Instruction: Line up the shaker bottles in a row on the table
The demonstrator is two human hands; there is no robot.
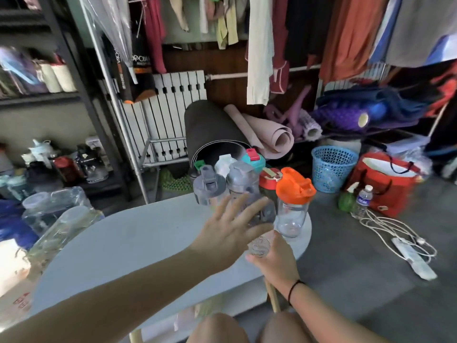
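Several shaker bottles crowd the far right end of the pale oval table (128, 246). Two have grey lids (209, 186) (241, 177), one a red lid (268, 178), one a teal lid with a red cap (253, 158), one a white lid (223, 163). A clear bottle with an orange lid (294, 194) stands nearest the table's right edge. My left hand (230, 233) is spread open, reaching toward the grey-lidded bottles without gripping any. My right hand (274, 258) holds a wire whisk ball (259, 247) just in front of the orange-lidded bottle.
Large clear water jugs (57, 211) stand left of the table. Behind the bottles are rolled mats (215, 129), a blue basket (332, 167), a red bag (385, 184), a small water bottle (363, 201) and a power strip with cables (410, 256) on the floor at right.
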